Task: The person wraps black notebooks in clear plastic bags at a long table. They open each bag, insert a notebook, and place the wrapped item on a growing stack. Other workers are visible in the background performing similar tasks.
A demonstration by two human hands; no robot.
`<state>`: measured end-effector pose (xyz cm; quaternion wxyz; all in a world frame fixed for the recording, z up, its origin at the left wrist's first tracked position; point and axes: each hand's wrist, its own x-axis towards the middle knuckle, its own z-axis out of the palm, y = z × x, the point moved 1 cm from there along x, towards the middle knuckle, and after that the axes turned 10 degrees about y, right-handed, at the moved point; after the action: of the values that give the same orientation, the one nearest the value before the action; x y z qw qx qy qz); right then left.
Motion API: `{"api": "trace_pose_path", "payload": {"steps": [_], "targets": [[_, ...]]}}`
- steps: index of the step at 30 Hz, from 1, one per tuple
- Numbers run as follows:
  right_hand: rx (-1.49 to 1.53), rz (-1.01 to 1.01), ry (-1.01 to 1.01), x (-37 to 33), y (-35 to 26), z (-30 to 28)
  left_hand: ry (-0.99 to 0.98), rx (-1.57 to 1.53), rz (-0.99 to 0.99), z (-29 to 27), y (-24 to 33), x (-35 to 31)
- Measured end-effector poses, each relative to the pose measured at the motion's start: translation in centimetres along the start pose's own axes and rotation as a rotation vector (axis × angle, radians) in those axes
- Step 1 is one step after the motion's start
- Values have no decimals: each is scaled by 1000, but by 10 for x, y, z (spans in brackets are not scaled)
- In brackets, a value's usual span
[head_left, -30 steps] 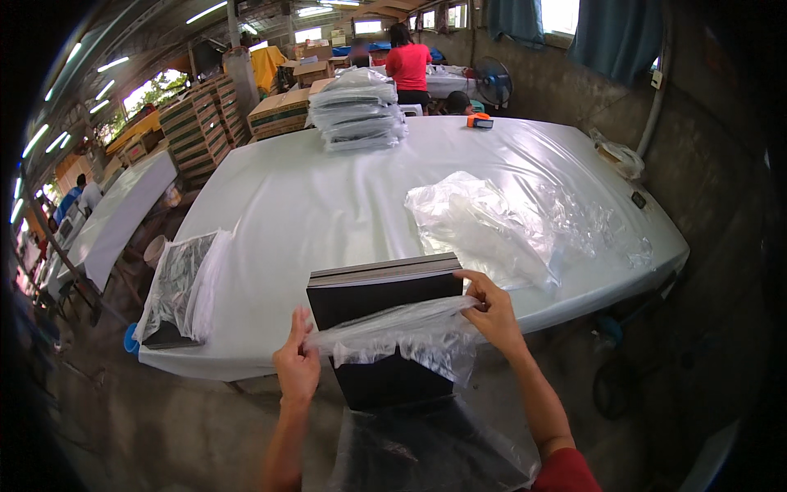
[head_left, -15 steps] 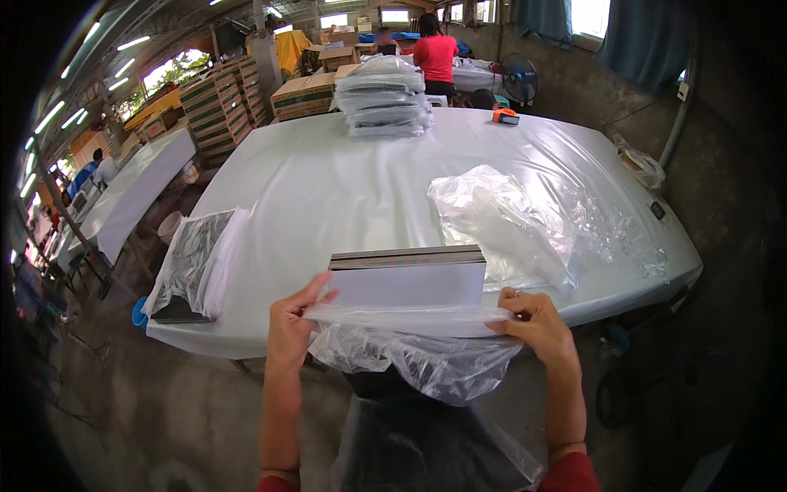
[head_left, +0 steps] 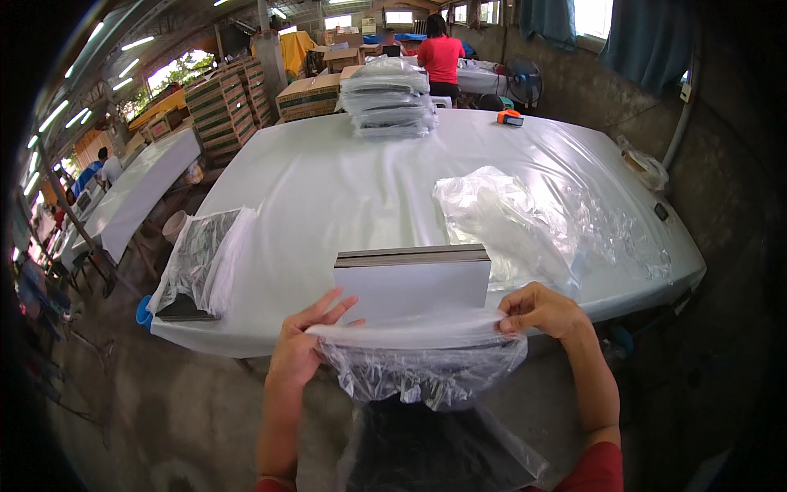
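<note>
A stack of flat panels [head_left: 414,287] with a pale face and dark, layered edges stands at the near edge of the table. Round its lower end lies the bunched mouth of a clear plastic bag [head_left: 426,361]. My left hand [head_left: 302,340] holds the bag's left corner low by the thumb, its other fingers stretched towards the stack. At the opposite corner, my right hand [head_left: 541,312] pinches the rim between thumb and fingers. Below the bag, a dark sheet under clear plastic [head_left: 434,451] hangs close to me; what supports it is hidden.
The table has a white cover [head_left: 328,180]. A bagged dark panel [head_left: 205,246] lies left, loose clear plastic [head_left: 508,217] right. Several bagged packs [head_left: 389,98] are piled at the far edge, near an orange-and-black tape dispenser [head_left: 509,119]. A person in red [head_left: 441,56] stands beyond.
My left fingers have spread out over the stack's face. My right hand has shifted slightly, its forearm swinging outward. The bag's rim sits a little lower and straighter.
</note>
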<state>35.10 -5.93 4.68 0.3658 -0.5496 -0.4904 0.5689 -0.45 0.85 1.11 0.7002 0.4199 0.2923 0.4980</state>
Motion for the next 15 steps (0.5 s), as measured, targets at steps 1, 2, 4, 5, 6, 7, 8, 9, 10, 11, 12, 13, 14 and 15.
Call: {"api": "trace_pose_path", "payload": {"steps": [1,2,4,5,6,7,8,9,10,11,12,13,14,15], "targets": [[107,17,17,3,6,1,-62,-50,-58,3,8,1],[172,50,27,4,13,4,-125,-101,-116,4,13,2],[298,105,35,7,28,13,-88,-148,-248,-14,-3,2],[310,95,10,11,37,12,-73,-172,-317,-26,-16,4],[325,90,-9,13,50,12,-21,-54,-347,-43,-36,5],[337,88,-36,14,60,14,38,62,-373,-64,-59,4],[406,188,24,13,66,20,95,180,-401,-75,-74,0],[480,211,65,11,67,26,64,172,-407,-77,-77,-7],[553,234,107,7,65,31,33,164,-414,-77,-79,-13],[626,256,147,5,65,33,2,157,-419,-77,-79,-16],[502,164,86,9,77,24,-41,120,-405,-62,-65,-17],[533,166,49,8,77,21,-71,77,-401,-43,-44,-18],[564,164,9,8,73,16,-99,37,-393,-32,-35,-19],[591,155,-37,6,67,14,-63,89,-398,-40,-44,-21]]}}
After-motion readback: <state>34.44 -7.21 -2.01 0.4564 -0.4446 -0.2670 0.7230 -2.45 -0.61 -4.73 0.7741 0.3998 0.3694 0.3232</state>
